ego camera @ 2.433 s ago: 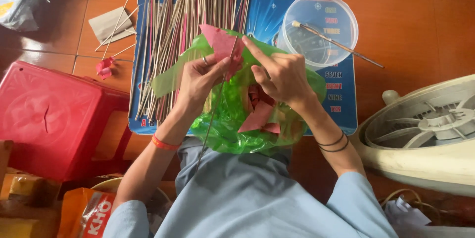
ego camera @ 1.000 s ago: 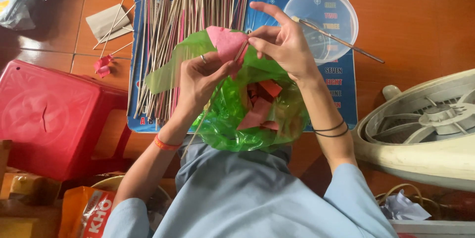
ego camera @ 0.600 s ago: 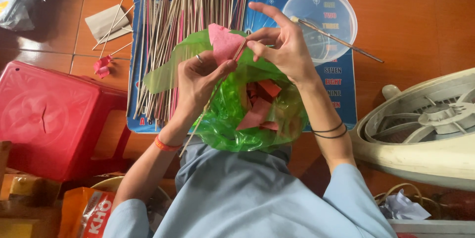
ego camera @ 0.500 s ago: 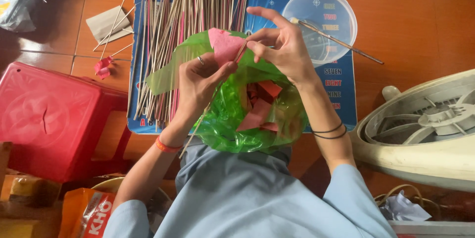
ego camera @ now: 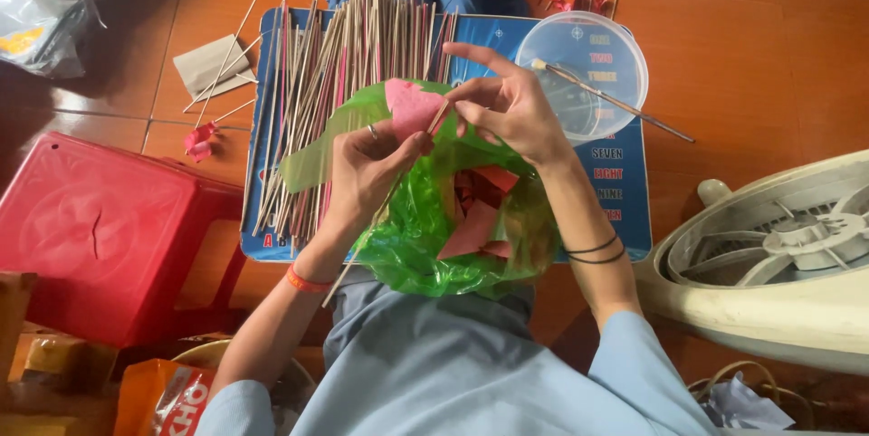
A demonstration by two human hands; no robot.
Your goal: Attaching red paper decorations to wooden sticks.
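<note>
Floor of glossy red-brown tiles [ego camera: 742,56]; blue plastic mat [ego camera: 625,182] holds bundled bamboo sticks [ego camera: 353,65]. Left hand [ego camera: 367,169] pinches thin stick [ego camera: 385,201]; right hand [ego camera: 507,110] pinches pink paper petal [ego camera: 409,105].

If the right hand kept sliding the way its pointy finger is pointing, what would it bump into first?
The right hand points its finger up and left, so it would probably meet the heap of thin sticks on the blue mat first. How high the hand sits is hard to tell, so it might pass above them.

bare floor [ego camera: 769,47] open at far right, stick pile [ego camera: 353,83] ahead, red stool [ego camera: 100,228] left, fan [ego camera: 787,273] right
</note>
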